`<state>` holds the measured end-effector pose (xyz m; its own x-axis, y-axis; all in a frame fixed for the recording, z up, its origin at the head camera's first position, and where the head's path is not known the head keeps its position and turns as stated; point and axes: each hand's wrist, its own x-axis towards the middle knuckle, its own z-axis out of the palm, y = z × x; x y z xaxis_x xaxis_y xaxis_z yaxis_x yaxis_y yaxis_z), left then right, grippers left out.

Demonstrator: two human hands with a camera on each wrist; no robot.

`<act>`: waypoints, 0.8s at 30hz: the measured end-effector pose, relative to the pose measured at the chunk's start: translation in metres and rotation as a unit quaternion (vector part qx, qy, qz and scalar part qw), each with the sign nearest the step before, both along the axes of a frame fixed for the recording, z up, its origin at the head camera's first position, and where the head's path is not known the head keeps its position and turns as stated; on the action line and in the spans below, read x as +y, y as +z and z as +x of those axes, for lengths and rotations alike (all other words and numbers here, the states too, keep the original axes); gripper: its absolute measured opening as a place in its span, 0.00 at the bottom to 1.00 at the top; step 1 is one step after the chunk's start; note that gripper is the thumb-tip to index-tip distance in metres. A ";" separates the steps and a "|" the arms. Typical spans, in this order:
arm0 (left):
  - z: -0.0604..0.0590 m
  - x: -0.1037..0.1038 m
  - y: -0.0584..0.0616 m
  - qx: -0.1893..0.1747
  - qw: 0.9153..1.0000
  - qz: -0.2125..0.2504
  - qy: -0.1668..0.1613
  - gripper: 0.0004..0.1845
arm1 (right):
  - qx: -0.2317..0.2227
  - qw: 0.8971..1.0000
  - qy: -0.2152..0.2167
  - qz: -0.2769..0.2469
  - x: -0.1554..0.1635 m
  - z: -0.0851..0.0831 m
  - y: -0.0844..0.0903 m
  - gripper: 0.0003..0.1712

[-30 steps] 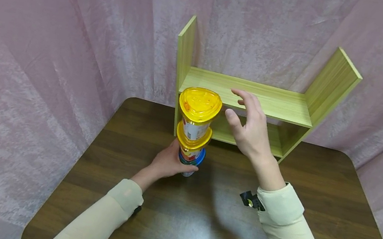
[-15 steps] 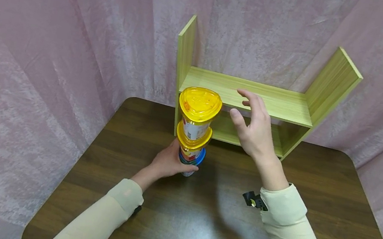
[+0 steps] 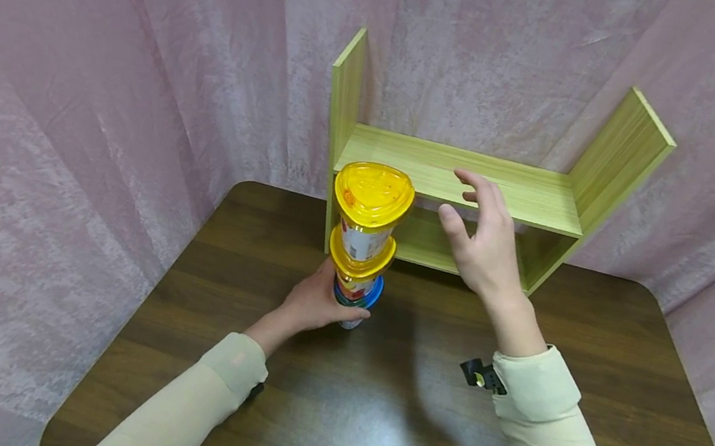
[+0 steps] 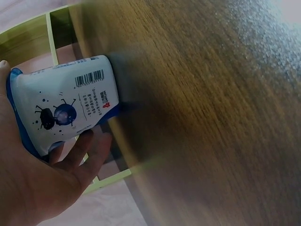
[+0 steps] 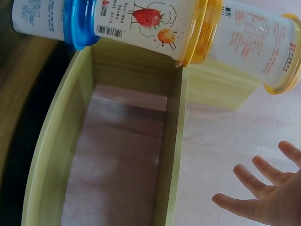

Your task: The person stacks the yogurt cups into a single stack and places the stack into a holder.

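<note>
Three lidded plastic tubs stand in a stack on the wooden table. At the bottom is a white tub with a blue lid (image 3: 369, 295) and a blueberry cartoon and barcode, seen in the left wrist view. The middle tub (image 5: 146, 23) has fruit drawings and a yellow lid. Another yellow-lidded tub (image 3: 371, 198) tops the pile. My left hand (image 3: 313, 298) grips the bottom tub at its blue lid, thumb in front; from the head its fingers are hidden. To the right of the stack, my right hand (image 3: 484, 239) hovers in the air, fingers spread, touching nothing.
Behind the stack stands a pale wooden shelf (image 3: 457, 172) with two tall side panels; the upper tubs overlap its left part in the head view. The dark wooden table (image 3: 368, 420) has rounded back corners. A pink curtain (image 3: 496, 58) hangs behind.
My right hand has drifted a little to the right, away from the stack. The left hand and the three tubs have stayed where they were.
</note>
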<state>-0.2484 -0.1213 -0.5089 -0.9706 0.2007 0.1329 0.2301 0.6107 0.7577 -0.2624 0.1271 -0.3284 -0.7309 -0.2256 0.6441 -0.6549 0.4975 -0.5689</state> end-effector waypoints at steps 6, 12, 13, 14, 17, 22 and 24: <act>0.000 0.000 0.000 0.008 1.000 -0.005 -0.001 0.51 | -0.001 1.000 -0.002 0.001 0.004 -0.001 -0.002 0.40; 0.000 0.000 -0.001 0.009 1.000 -0.005 -0.001 0.51 | -0.008 1.000 -0.007 0.006 0.008 -0.001 -0.004 0.38; 0.000 0.000 -0.001 0.009 1.000 -0.005 0.000 0.51 | -0.007 1.000 -0.009 0.007 0.009 -0.001 -0.004 0.38; 0.000 0.000 -0.001 0.008 1.000 -0.005 0.000 0.51 | -0.007 1.000 -0.010 0.008 0.009 -0.001 -0.004 0.38; 0.000 0.000 -0.002 0.009 1.000 -0.007 0.002 0.51 | -0.005 1.000 -0.012 0.008 0.011 -0.002 -0.006 0.38; 0.000 -0.001 -0.002 0.006 1.000 -0.003 -0.004 0.52 | -0.002 1.000 -0.014 0.006 0.015 -0.003 -0.009 0.38; -0.001 -0.001 -0.002 0.005 1.000 -0.003 -0.006 0.52 | -0.002 1.000 -0.016 0.004 0.016 -0.003 -0.009 0.37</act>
<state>-0.2491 -0.1226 -0.5107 -0.9669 0.2126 0.1414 0.2447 0.6132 0.7511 -0.2652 0.1433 -0.3371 -0.7408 -0.2074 0.6390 -0.6361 0.5225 -0.5678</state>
